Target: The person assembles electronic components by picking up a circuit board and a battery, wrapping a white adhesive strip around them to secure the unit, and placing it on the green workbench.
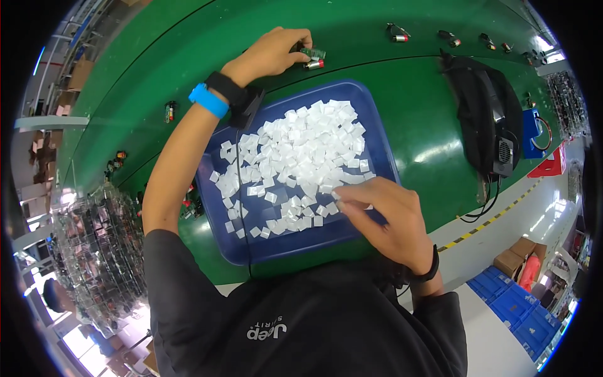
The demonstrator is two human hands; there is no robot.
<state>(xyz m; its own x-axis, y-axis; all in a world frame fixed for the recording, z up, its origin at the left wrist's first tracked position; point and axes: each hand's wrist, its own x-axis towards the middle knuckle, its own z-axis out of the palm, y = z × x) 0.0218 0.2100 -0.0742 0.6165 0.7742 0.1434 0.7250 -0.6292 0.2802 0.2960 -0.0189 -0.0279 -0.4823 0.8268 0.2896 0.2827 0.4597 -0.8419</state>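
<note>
Head view, clock read from the tray's centre: a broad stretch of green table (427,129) runs from the blue tray (373,125) at 3 o'clock to the black bag (480,107). Beyond the tray's 12 o'clock rim, the left hand (270,53) grips a green circuit board (312,54) in curled fingers. White squares (308,147) fill the tray, heaped towards 1 o'clock. At 4 o'clock, the right hand (396,217) pinches one square over the rim's inner side.

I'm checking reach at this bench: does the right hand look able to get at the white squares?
Probably yes: the right hand is over the near right side of the blue tray, fingertips at the edge of the white squares, and nothing visible stands between.
</note>
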